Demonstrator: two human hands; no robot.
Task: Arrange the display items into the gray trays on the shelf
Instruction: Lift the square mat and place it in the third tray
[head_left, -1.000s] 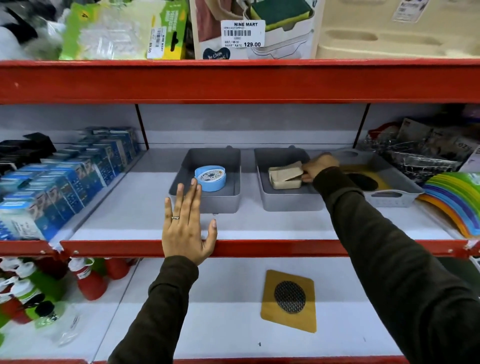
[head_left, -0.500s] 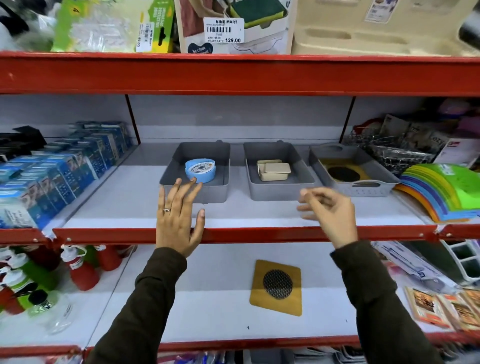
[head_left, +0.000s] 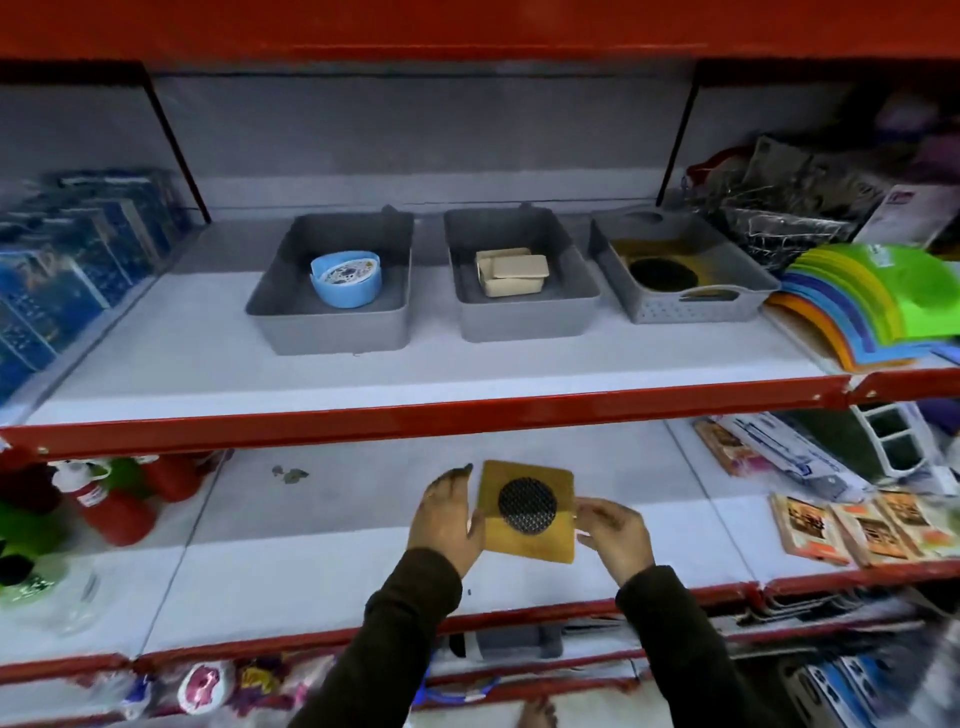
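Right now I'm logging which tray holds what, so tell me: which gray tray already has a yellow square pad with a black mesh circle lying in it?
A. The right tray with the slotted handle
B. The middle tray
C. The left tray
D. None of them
A: the right tray holds a yellow pad like the one held between both hands; the left tray holds a blue round container, the middle tray beige blocks.

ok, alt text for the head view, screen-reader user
Two hands, left hand and right hand, hold a yellow square pad with a black mesh circle over the lower shelf. On the shelf above, three gray trays hold a blue round dish, beige blocks and a matching yellow pad.
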